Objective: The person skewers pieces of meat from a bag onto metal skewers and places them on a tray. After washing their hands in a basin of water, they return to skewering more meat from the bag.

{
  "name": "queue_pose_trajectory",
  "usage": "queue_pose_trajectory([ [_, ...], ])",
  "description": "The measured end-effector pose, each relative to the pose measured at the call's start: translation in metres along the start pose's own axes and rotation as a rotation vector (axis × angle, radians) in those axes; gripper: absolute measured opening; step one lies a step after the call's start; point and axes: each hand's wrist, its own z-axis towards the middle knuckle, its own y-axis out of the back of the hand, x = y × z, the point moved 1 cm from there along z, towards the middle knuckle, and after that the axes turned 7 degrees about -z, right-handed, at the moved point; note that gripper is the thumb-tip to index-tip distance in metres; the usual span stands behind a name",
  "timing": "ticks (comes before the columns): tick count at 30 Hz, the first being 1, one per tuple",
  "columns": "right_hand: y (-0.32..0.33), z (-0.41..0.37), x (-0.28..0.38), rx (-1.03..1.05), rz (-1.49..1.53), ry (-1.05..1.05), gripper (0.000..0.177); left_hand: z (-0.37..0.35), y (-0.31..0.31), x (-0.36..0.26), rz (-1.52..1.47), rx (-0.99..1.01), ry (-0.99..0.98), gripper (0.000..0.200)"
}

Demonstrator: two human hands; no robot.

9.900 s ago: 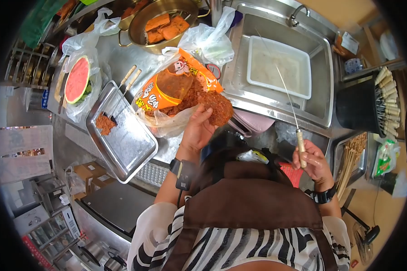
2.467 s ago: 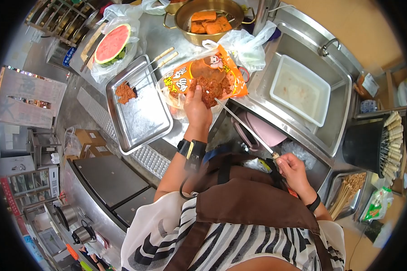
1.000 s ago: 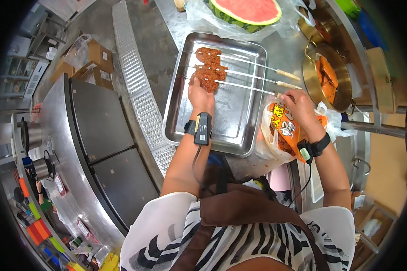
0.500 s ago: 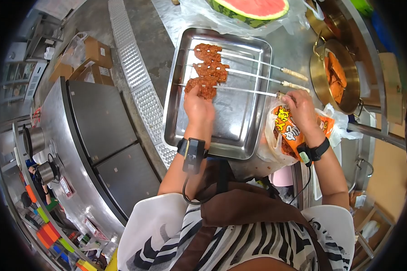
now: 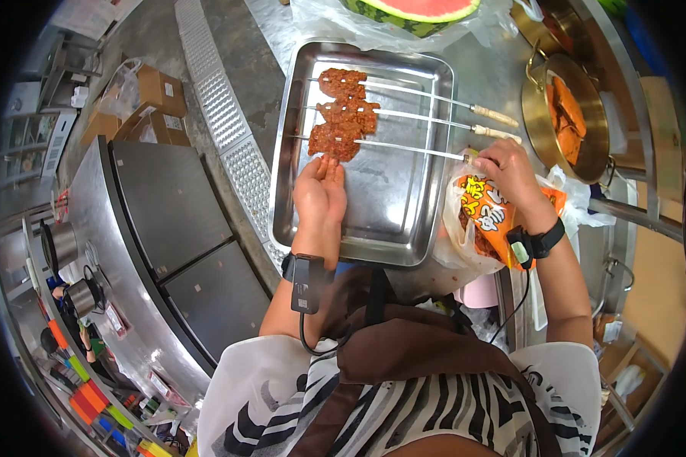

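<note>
Three metal skewers with wooden handles lie side by side across a steel tray (image 5: 358,244), each with red marinated meat near its tip. My right hand (image 5: 508,169) pinches the handle of the nearest skewer (image 5: 411,151) over the tray's right side. Just below the meat (image 5: 335,142) of that skewer is my left hand (image 5: 320,192), palm up, fingers extended, its fingertips at the meat's lower edge. The other two handles (image 5: 495,116) rest past the tray's right rim. An orange printed bag (image 5: 486,209) of meat sits under my right wrist.
A cut watermelon (image 5: 419,14) lies on plastic at the top. Brass pots stand at the right, one (image 5: 532,145) holding orange-brown pieces. A steel counter (image 5: 122,251) and cardboard boxes (image 5: 156,91) are on the left. Part of a person (image 5: 89,343) shows at far left.
My left hand has moved off the nearest skewer's meat, down toward me, and its fingers have straightened. My right hand keeps its hold on the handle.
</note>
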Motion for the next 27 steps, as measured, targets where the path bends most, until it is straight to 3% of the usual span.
queue_pose_trajectory([
  [6,0.002,-0.007,0.005,0.027,-0.004,-0.022,0.020,-0.006,0.008,-0.004,-0.024,-0.007,-0.032,0.023],
  [9,0.017,-0.022,0.018,-0.085,0.063,-0.106,0.025,-0.014,0.013,-0.010,-0.009,0.020,-0.075,0.024],
  [13,0.044,-0.065,0.011,-0.228,0.076,-0.216,0.028,-0.035,0.008,-0.012,-0.025,0.222,-0.015,0.020],
  [15,0.059,-0.098,0.005,-0.317,0.178,-0.293,0.026,-0.041,0.008,-0.005,0.067,0.445,0.079,0.021],
  [21,0.054,-0.219,-0.025,-0.532,0.491,-0.654,0.017,-0.111,-0.030,0.082,0.464,0.781,0.566,0.016],
  [23,0.035,-0.255,-0.033,-0.497,0.599,-0.749,0.018,-0.153,-0.041,0.129,0.687,0.780,0.579,0.016],
  [24,0.028,-0.265,-0.031,-0.462,0.619,-0.720,0.017,-0.163,-0.039,0.153,0.776,0.943,0.637,0.019],
  [25,0.021,-0.275,-0.029,-0.485,0.622,-0.734,0.017,-0.172,-0.038,0.174,0.796,0.957,0.647,0.019],
  [27,0.009,-0.286,-0.024,-0.303,0.557,-0.628,0.018,-0.183,-0.034,0.211,1.381,1.062,0.829,0.020],
])
